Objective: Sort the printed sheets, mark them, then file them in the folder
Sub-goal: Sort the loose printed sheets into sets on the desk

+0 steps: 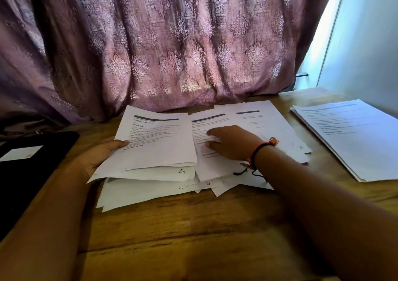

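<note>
Printed white paper sheets (163,138) lie in a loose, fanned heap in the middle of the brown wooden bench (193,227), just in front of a mauve patterned curtain (172,44). The left hand (101,153) grips the left edge of a few upper sheets, thumb on top and fingers under, lifting that side off the heap. The right hand (232,145) rests palm down, fingers spread, on the sheet beside them; it presses the paper flat rather than closing on it. A red and black cord bracelet (258,151) circles the right wrist. A second, tidier stack of printed white sheets (355,138) lies well apart at the bench's right end. A black folder (28,158) with a white label sits at the left edge.
</note>
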